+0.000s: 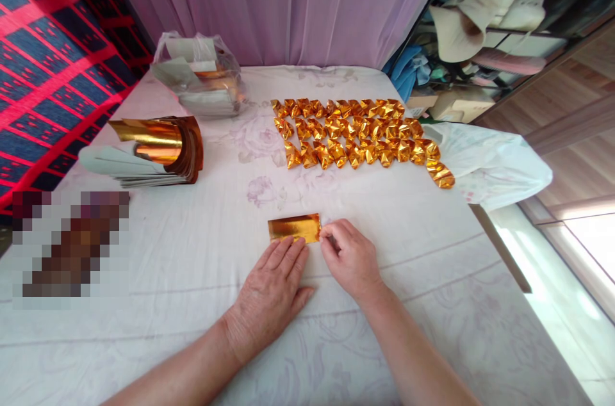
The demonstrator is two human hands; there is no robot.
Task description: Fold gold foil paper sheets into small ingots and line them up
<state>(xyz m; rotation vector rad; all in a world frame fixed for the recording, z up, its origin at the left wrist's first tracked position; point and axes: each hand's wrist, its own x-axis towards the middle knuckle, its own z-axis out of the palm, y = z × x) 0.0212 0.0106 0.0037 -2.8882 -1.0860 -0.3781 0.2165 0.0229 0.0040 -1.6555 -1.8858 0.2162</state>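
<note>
A folded strip of gold foil paper (pixel 294 227) lies flat on the white floral cloth of the desk (pixel 192 278), directly in front of the person. The left hand (pixel 269 294) rests palm down with fingers spread flat, its fingertips touching the near edge of the strip. The right hand (pixel 350 262) is curled narrow, thumb and forefinger pinching the strip's right end. Beyond the strip, toward the purple curtain (pixel 288 2), rows of folded gold paper ingots (pixel 358 134) are lined up on the cloth. Left of the strip and farther back sits a curled stack of gold foil sheets (pixel 158 150), and behind that stack a clear plastic bag (pixel 202 76) with more paper inside.
</note>
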